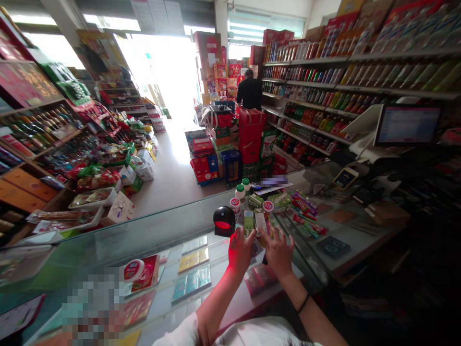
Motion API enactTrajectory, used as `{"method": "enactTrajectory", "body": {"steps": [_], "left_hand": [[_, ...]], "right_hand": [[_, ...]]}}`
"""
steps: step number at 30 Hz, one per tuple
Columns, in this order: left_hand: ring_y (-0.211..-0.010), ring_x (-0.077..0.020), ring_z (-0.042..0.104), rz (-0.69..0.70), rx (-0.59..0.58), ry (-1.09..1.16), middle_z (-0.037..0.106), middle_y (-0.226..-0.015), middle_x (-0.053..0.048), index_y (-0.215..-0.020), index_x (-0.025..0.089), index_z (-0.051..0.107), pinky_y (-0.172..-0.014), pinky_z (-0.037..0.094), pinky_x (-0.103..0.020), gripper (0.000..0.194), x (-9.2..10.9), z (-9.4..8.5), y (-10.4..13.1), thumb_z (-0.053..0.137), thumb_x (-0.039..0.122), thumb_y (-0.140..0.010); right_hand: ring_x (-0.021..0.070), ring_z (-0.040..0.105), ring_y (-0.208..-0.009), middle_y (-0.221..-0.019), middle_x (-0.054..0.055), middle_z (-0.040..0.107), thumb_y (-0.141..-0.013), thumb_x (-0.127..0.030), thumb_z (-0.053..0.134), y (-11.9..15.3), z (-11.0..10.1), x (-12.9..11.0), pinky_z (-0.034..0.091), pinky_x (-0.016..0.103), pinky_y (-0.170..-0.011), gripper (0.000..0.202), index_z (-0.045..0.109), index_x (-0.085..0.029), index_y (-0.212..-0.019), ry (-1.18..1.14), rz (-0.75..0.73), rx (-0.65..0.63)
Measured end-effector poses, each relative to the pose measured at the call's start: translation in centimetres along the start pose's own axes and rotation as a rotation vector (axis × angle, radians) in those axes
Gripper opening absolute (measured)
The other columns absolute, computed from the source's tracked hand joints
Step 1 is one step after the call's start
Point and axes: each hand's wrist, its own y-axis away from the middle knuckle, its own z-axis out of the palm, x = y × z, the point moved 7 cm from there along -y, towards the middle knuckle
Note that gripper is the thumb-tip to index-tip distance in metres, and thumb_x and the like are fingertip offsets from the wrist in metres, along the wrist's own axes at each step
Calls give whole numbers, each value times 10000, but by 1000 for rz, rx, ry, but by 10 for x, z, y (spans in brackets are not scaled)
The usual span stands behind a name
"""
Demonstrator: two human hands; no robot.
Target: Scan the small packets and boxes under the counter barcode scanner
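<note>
Both my hands reach over the glass counter (162,242) toward a cluster of small goods. My left hand (241,247), lit red by the black scanner (224,220) beside it, has its fingers stretched out at the lower edge of a green carton (248,220). Fingers spread, my right hand (279,250) lies at the lower end of a pale carton (260,222). Whether the fingertips press on the cartons is hard to tell. Just beyond stand two white bottles with green caps (240,191) and two red-lidded tubs (268,206) (235,205).
Colourful packets (304,204) lie on the counter to the right, near a monitor (408,125). Another red-lidded tub (134,270) stands at left. Flat packs (194,259) show under the glass. Beyond are stacked boxes (250,134), drink shelves (317,91) and a person in black (250,93).
</note>
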Motion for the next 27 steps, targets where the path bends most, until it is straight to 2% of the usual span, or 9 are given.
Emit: {"method": "enactTrajectory", "body": {"steps": [4, 7, 11, 14, 16, 18, 21, 24, 27], "left_hand": [[-1175, -280, 528, -59, -4, -20, 605, -1167, -100, -1285, 364, 633, -940, 464, -396, 335, -2, -6, -2, 550, 267, -976], [-1099, -277, 539, -117, -8, -24, 602, -1079, -91, -1238, 339, 658, -903, 459, -399, 305, -6, -5, -1, 561, 248, -964], [-1153, -302, 534, -169, -3, -16, 606, -1194, -116, -1189, 301, 682, -954, 431, -451, 314, -11, -2, 10, 554, 159, -939], [-1098, -274, 575, -162, -7, 3, 650, -1147, -109, -1188, 252, 675, -975, 418, -435, 319, -20, -5, 25, 521, 124, -939], [-1094, -266, 591, -164, -3, 19, 678, -1122, -110, -1223, 208, 649, -996, 406, -430, 326, -32, -9, 38, 514, 126, -938], [-1171, -272, 580, -177, 9, 65, 684, -1190, -126, -1296, 173, 595, -1035, 378, -435, 375, -49, -15, 53, 533, 144, -928], [-1248, -256, 563, -179, 4, 162, 682, -1277, -111, -1371, 185, 534, -1060, 345, -414, 460, -76, -21, 75, 548, 153, -912], [-1288, -257, 548, -157, -33, 188, 692, -1292, -83, -1360, 232, 557, -1089, 307, -413, 444, -94, -28, 92, 549, 178, -919], [-1293, -264, 547, -193, -58, 183, 697, -1284, -61, -1319, 275, 598, -1109, 290, -427, 423, -104, -33, 101, 573, 185, -906]], "right_hand": [[315, 398, -1415, -1571, 4, 471, -973, -118, 404, -2, -2, -1, 265, 641, -1099, 612, 477, -481, -1460, -13, 4, 6], [313, 409, -1412, -1567, 15, 476, -963, -97, 399, -2, 0, 0, 284, 635, -1085, 622, 502, -475, -1446, -10, -6, 10], [317, 407, -1420, -1579, 26, 458, -960, -104, 418, 1, 3, 1, 269, 637, -1098, 615, 500, -465, -1452, -6, -29, 35], [325, 378, -1442, -1609, 33, 412, -957, -168, 480, 4, 3, -2, 249, 630, -1122, 601, 452, -434, -1495, -32, -62, 48], [322, 336, -1470, -1643, 25, 351, -939, -209, 530, 6, 2, -8, 241, 612, -1138, 657, 374, -412, -1544, -57, -120, 36], [314, 290, -1496, -1665, 2, 303, -921, -239, 565, 8, 2, -18, 220, 595, -1159, 716, 314, -412, -1568, -79, -198, 8], [308, 252, -1514, -1672, -21, 283, -916, -296, 593, 9, 6, -38, 189, 578, -1174, 726, 300, -438, -1566, -118, -295, -56], [324, 234, -1522, -1675, -12, 280, -912, -361, 625, 10, 15, -61, 173, 584, -1168, 674, 370, -458, -1529, -179, -371, -144], [333, 252, -1516, -1653, 19, 335, -904, -354, 654, 10, 22, -79, 154, 601, -1166, 536, 530, -425, -1421, -237, -416, -220]]}}
